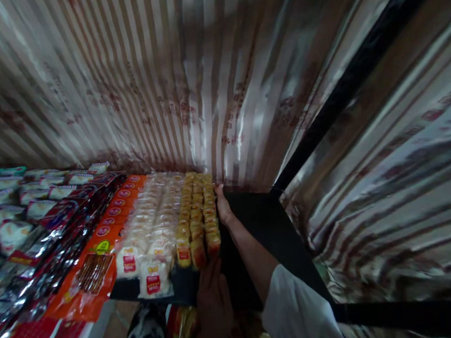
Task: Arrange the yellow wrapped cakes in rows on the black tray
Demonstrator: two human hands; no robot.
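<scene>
Gold-wrapped snacks point(196, 215) stand in tight rows on the dark shelf point(262, 229), at the right end of the stock, both hands at them. Right hand point(223, 207): up along the right side of the rows, near the back; grip can't be told (fingers partly out of sight). Left hand point(215, 299): at the front end of the same rows, fingers stretched out and close together, laid flat (dim there, so exact contact is hard to tell). White sleeve point(299, 314) on the right arm. Just left of the gold rows: white snack packs point(152, 236) with red labels, then orange packets point(94, 263), then dark shiny packets. Striped sheeting point(183, 76) hangs behind; a black pole point(346, 89) slants across it on the right.
</scene>
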